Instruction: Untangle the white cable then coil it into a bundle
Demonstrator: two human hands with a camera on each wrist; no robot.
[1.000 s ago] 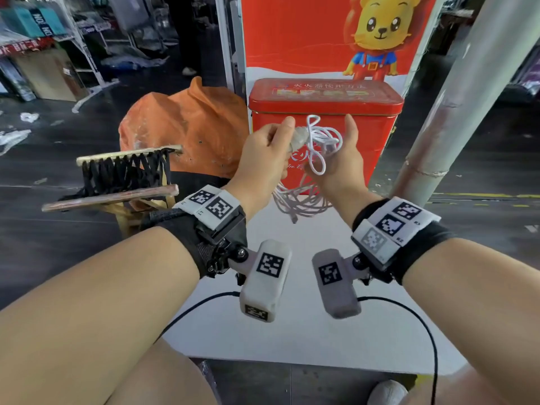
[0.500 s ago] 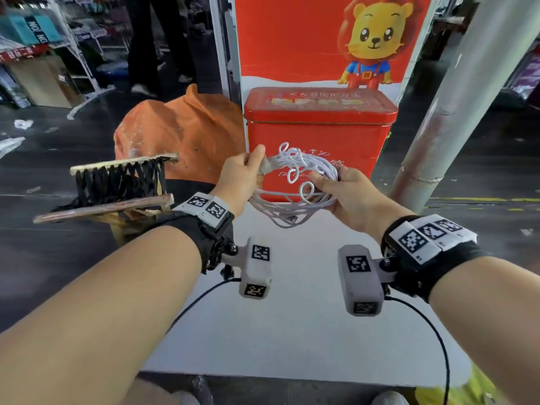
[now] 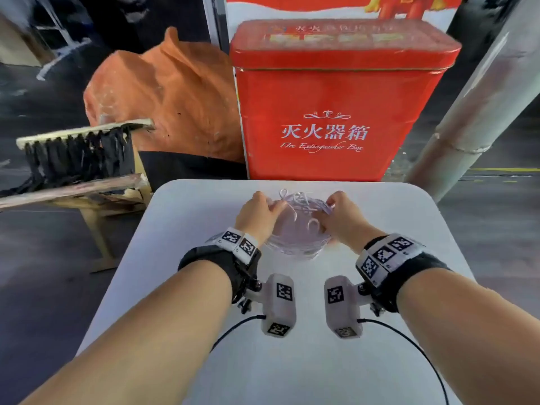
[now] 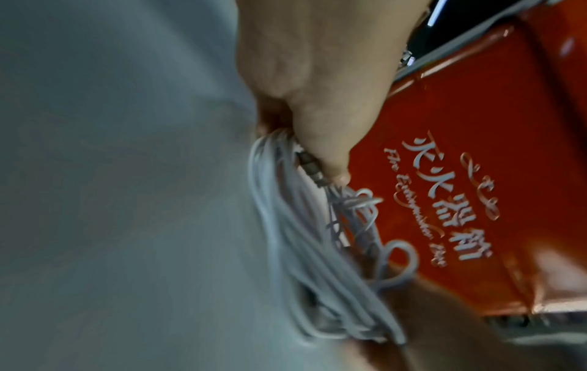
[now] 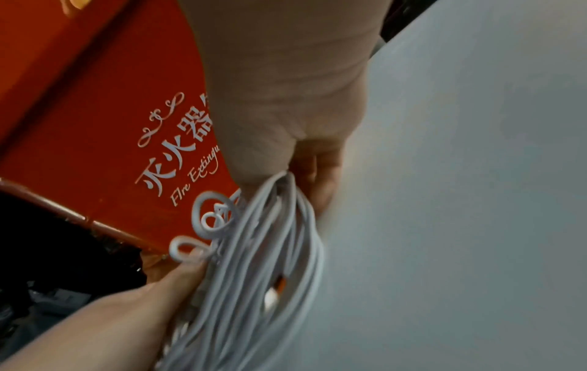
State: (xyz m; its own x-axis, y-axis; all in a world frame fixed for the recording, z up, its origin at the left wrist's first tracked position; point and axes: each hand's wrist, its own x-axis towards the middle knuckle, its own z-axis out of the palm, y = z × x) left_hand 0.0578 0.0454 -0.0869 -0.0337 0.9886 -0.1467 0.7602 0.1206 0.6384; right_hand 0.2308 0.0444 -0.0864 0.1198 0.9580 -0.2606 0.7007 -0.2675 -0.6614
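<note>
The white cable is a round bundle of several loops with small curls sticking up, held low over the white table. My left hand grips its left side, thumb pinching the strands and a metal plug against the cable. My right hand grips the right side, with the strands of the cable running out between thumb and fingers. Whether the bundle touches the table cannot be told.
A red fire extinguisher box stands right behind the table's far edge. An orange sack and a wooden frame with black strips sit to the left. A grey pillar rises on the right.
Both hands have lowered the cable bundle from chest height, in front of the red box, down to the tabletop. The view has tilted downward with them.
</note>
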